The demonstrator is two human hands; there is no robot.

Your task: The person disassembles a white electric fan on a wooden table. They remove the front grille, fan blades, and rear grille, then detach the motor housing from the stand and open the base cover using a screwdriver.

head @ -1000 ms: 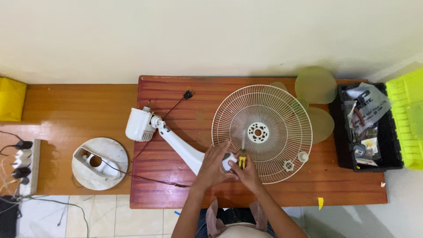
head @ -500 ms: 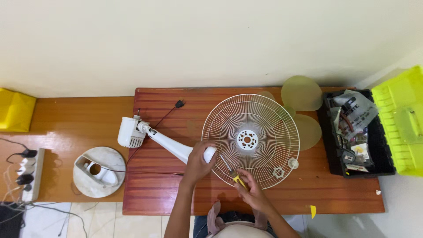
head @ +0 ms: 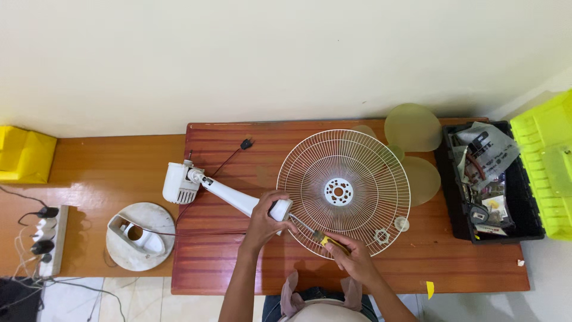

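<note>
**Fan stripped on the surface, driver at the stem end**

Left hand wrapped around the lower end of the white fan stem, fingers closed on it. Right hand closed on a yellow-handled screwdriver; shaft points toward 10 o'clock, tip at or just beside the stem end. Cannot tell if it's seated in a screw.

State of teardown, judging by layout:
- White wire grille is off and lies flat at the centre of the red-brown surface.
- Translucent yellow-green blades are off, at 1–2 o'clock of the grille, partly under it.
- Two small white round fasteners sit loose at 4–5 o'clock of the grille.
- Round white base is detached, at 9 o'clock of the left hand on the lower wooden bench.
- White motor housing is still on the stem's top end, at 10 o'clock. Cord and black plug trail toward 12 o'clock.
- Left to do looks like the stem/motor end.

Packages:
- Black tray at 3 o'clock holds small tools and a grey plastic bag with dark print.
- Neon yellow-green box lid at the far right edge.
- Yellow box at the far left.
- White power strip at 8–9 o'clock, plugs inserted.
- Small yellow scrap near the surface's front edge.
</note>
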